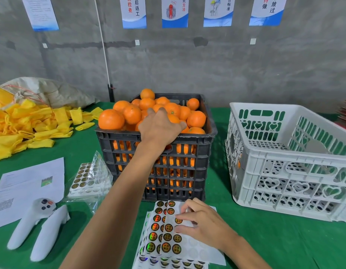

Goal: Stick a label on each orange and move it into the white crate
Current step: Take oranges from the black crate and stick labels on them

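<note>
A black crate [189,144] heaped with oranges [131,114] stands in the middle of the green table. My left hand [158,129] reaches over its front rim, fingers curled round an orange [174,119] near the top of the heap. To the right sits the white crate [296,171]; its visible floor is bare. In front of the black crate lie sheets of round holographic labels [168,237]. My right hand [199,222] rests on the top sheet, thumb and forefinger pinching at one label [178,220].
A pile of yellow foam nets [22,125] and a sack lie at the back left. A printed paper [28,183], a bag of label sheets [90,179] and two white controllers [38,228] occupy the left front.
</note>
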`<state>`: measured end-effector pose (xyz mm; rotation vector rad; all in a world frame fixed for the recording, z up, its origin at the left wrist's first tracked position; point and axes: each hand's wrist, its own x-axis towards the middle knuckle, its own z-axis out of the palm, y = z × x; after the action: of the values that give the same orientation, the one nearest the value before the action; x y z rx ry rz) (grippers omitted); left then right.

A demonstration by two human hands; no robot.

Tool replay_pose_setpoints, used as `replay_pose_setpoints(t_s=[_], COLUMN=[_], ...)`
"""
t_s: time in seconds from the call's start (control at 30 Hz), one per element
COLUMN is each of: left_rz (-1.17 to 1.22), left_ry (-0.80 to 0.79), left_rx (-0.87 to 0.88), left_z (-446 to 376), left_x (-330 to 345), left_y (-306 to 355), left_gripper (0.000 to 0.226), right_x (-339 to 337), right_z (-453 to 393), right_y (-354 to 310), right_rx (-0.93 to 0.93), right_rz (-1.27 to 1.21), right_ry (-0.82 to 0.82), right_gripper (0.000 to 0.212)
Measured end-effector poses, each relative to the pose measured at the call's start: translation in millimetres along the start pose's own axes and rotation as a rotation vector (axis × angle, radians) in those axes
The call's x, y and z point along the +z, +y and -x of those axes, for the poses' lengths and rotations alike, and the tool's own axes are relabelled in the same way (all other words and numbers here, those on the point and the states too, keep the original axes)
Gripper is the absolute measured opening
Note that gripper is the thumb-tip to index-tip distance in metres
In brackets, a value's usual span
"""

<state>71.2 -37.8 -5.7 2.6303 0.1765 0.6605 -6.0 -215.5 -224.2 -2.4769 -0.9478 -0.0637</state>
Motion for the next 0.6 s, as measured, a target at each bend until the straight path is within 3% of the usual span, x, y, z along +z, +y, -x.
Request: replay_pose_setpoints(t_s=[0.13,0.5,0.6], left_rz=[-0.006,0.008,0.009], left_ry=[0.0,0.008,0.011], left_rx=[0.003,0.008,0.01], left_z=[0.4,1.4,1.7], left_x=[-0.5,-1.9,-1.4], left_y=[-0.5,0.8,0.6], left_gripper=[0.076,0.077,0.077], right_x=[-1.9,-3.7,-0.5], right_z=[-1.0,-2.6,-1.4], right_y=[-0.8,-5.2,-5.4], right_rx=[0.014,-0.118,-0.049], right_rz=[-0.083,0.152,0.056], right_ry=[-0.007,0.004,0.053], right_gripper=[0.049,0.045,0.039])
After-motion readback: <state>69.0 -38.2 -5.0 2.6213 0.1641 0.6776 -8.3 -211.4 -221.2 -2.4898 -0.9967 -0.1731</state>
